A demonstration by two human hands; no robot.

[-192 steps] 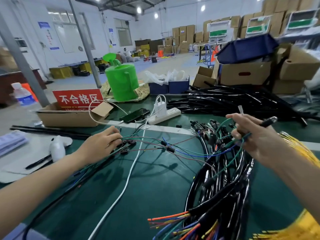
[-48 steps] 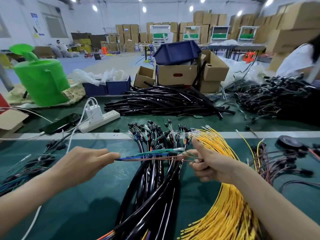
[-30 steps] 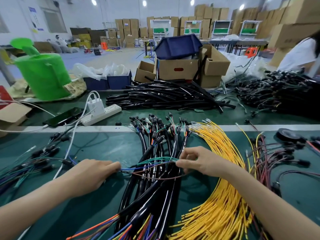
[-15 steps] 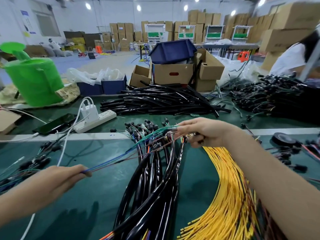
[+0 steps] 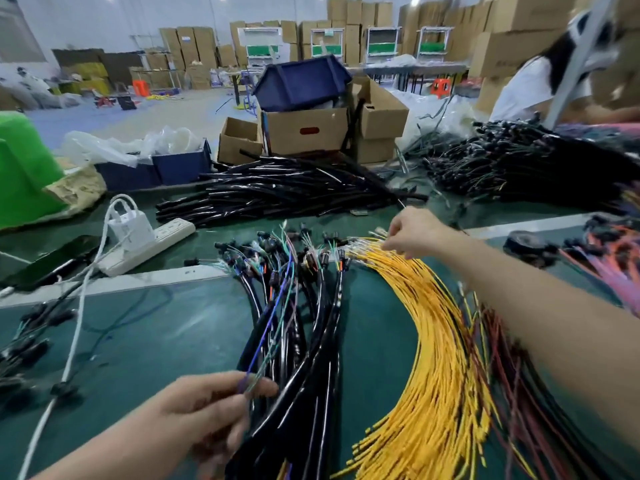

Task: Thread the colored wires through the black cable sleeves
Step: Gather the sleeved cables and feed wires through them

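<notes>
Your left hand (image 5: 207, 408), near you, pinches the near ends of a few thin colored wires (image 5: 274, 306) between thumb and fingertips. The wires run away from you over the bundle of sleeved black cables (image 5: 311, 358) in the middle of the green surface (image 5: 166, 341). Your right hand (image 5: 414, 233) reaches to the far tips of the yellow wires (image 5: 436, 341), fingers bent down onto them; blur hides whether it grips one. The loose black cable sleeves (image 5: 284, 192) lie heaped farther off, beyond both hands.
</notes>
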